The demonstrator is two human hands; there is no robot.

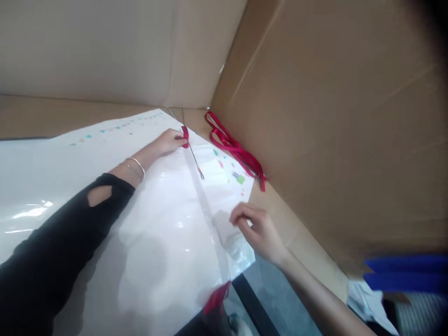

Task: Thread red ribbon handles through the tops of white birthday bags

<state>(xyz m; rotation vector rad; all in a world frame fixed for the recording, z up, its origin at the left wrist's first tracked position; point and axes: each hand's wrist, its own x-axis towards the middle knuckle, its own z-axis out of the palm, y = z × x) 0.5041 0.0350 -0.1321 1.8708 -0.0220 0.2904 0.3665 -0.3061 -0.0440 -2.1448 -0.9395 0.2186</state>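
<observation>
At the far edge of a large glossy white plastic sheet, my left hand pinches a short piece of red ribbon. A thin wire tool with a small loop at its near end runs from beside those fingers across the sheet. A lengthwise seam band crosses the sheet below the tool. My right hand hovers over the sheet's right part, apart from the tool. Its fingers are curled in, and nothing shows in them. More red fabric or ribbon lies at the sheet's near edge.
A loose bundle of red ribbon rests against the brown cardboard wall on the right. Another pale panel stands at the back. Blue strips stick out at the lower right. A dark bar is at the front.
</observation>
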